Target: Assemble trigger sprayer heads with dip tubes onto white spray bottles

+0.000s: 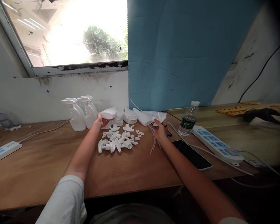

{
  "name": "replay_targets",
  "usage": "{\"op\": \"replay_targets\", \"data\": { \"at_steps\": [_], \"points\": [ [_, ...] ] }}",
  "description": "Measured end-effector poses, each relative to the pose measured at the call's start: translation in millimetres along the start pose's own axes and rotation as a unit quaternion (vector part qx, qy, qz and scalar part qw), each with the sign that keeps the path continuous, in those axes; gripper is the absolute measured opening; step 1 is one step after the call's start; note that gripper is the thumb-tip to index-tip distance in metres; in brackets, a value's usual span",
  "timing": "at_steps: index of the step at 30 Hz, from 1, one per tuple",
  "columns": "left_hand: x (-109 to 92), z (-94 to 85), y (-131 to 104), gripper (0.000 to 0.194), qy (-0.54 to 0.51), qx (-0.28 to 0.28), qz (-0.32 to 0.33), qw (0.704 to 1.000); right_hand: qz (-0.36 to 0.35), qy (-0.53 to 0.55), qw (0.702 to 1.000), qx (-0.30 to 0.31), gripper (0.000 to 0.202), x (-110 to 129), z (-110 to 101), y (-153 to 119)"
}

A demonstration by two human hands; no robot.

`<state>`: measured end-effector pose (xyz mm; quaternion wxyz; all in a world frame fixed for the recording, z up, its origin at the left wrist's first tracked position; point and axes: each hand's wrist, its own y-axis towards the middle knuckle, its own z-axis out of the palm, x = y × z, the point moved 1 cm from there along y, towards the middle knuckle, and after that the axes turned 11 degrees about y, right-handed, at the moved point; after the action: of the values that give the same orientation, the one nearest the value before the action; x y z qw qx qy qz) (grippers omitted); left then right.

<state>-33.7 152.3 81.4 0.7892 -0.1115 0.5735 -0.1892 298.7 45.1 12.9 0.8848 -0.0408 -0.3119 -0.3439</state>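
My left hand (102, 119) is closed around a white plastic spray bottle (109, 113), lifted on its side above the table. My right hand (160, 129) is closed on a small white piece that looks like a trigger spray head (156, 120), partly hidden by the fingers. A thin tube (135, 105) slants up and left from near it. More white bottles (130, 114) lie behind and between the hands. Loose trigger spray heads (118, 140) are heaped in front, with small white washers (137, 138) beside them. Several thin tubes (153, 141) lie below my right hand.
Assembled spray bottles (78, 116) stand at the back left. On the right are a water bottle (189, 119), a dark-screened phone (192, 154) and a power strip (217, 144) with cables. Another power strip (4, 151) lies far left. The wooden table's front edge (135, 189) is near me.
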Motion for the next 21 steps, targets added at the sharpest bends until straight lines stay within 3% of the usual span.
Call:
{"op": "replay_targets", "data": {
  "at_steps": [6,13,18,21],
  "points": [
    [-6.0,17.2,19.7,0.049,-0.048,-0.099,0.045,0.993,0.04,-0.033,0.998,0.027,0.039,-3.9,-2.7,-1.9],
    [4.0,23.4,8.2,0.033,-0.072,-0.099,0.078,0.989,0.07,-0.019,0.997,0.029,0.044,-4.1,4.0,-12.5],
    [31.7,25.5,-19.4,0.027,-0.035,-0.102,0.101,0.989,0.001,-0.054,0.997,0.061,0.048,-3.9,12.5,-25.2],
    [64.8,37.1,-47.1,0.02,0.007,-0.065,0.138,0.988,-0.057,-0.13,0.98,0.139,0.042,-1.1,15.4,-39.5]
  ]
}}
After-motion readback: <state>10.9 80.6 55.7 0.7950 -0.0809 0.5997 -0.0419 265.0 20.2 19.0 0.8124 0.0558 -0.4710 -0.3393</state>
